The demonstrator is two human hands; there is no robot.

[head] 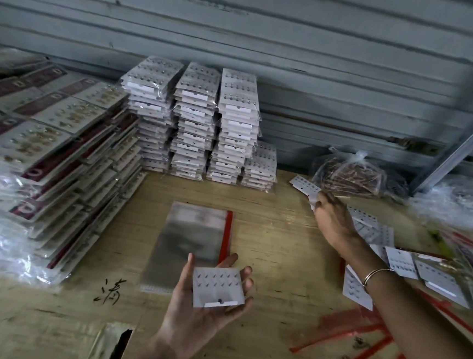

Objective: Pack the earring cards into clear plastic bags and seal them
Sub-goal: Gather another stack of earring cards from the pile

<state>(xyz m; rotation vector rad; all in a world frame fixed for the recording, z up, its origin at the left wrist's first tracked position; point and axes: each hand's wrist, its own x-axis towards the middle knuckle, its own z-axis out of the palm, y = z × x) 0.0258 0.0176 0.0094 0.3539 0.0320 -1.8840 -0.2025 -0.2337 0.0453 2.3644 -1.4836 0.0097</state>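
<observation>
My left hand [190,307] is palm up at bottom centre, with a white earring card [218,287] resting on its spread fingers. Just beyond it a stack of clear plastic bags [192,241] with a red adhesive strip lies flat on the table. My right hand [333,219] reaches to the far right and its fingers close on a white earring card [305,184] at the end of a loose spread of cards [368,228]. More loose earring cards [402,262] lie under my right forearm.
Tall stacks of bagged earring cards [195,118] stand against the corrugated wall. Larger bagged cards [60,149] are piled at left. A plastic bag of dark items [356,172] sits at back right, and peeled red strips [358,339] litter the wooden table [275,240].
</observation>
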